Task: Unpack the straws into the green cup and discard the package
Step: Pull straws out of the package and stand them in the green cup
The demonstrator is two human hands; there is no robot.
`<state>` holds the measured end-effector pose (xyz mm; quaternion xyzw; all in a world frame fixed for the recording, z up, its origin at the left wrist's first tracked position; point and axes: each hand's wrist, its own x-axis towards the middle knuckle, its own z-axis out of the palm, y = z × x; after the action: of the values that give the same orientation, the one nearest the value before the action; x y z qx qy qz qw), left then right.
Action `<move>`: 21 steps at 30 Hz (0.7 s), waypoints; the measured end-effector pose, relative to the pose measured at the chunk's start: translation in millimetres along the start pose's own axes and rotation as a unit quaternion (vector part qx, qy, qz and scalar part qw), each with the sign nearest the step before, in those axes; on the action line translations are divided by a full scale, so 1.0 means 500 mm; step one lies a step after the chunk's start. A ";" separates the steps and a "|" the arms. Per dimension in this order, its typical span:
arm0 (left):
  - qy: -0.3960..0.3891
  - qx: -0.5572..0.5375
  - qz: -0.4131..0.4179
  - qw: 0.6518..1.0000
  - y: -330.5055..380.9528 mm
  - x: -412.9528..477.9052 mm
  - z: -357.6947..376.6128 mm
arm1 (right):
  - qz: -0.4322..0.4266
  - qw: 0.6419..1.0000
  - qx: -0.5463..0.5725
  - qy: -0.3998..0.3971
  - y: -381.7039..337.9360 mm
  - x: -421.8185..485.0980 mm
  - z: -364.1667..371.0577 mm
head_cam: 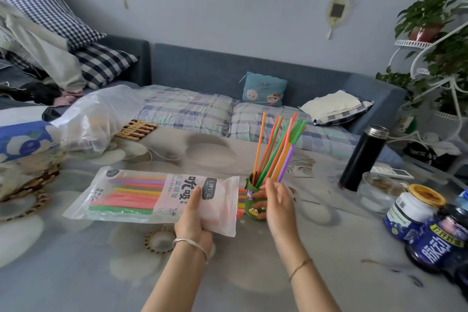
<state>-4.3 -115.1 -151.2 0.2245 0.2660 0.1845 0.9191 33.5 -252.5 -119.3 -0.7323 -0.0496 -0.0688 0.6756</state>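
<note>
Green cup (254, 206) with cartoon stickers, centre of frame on the floral tabletop (101, 273), holding upright coloured plastic straws (276, 149). Left hand (193, 213) grips a translucent plastic straw package (141, 195), part-filled, lying left of the cup. Right hand (276, 200) spread, fingers loose, beside the cup.

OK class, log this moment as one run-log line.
left hand: grips clear plastic straw package, straws remain inside | right hand: open beside green cup | upright coloured straws: some in cup
</note>
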 end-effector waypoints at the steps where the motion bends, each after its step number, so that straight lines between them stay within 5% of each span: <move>1: -0.003 0.002 0.002 1.000 -0.003 -0.003 0.001 | 0.003 1.000 0.012 -0.023 0.006 -0.012 0.012; 10: -0.008 0.001 -0.015 1.000 -0.025 -0.010 0.000 | -0.122 0.992 0.003 -0.022 0.018 -0.050 0.050; 21: -0.032 -0.058 -0.047 0.997 0.000 0.009 -0.008 | -0.205 0.972 -0.008 0.116 -0.027 -0.029 -0.037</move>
<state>-3.0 -111.8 -155.9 0.1641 0.2356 0.1487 0.9463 16.4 -269.4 -106.9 -0.6990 -0.1189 -0.2908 0.6425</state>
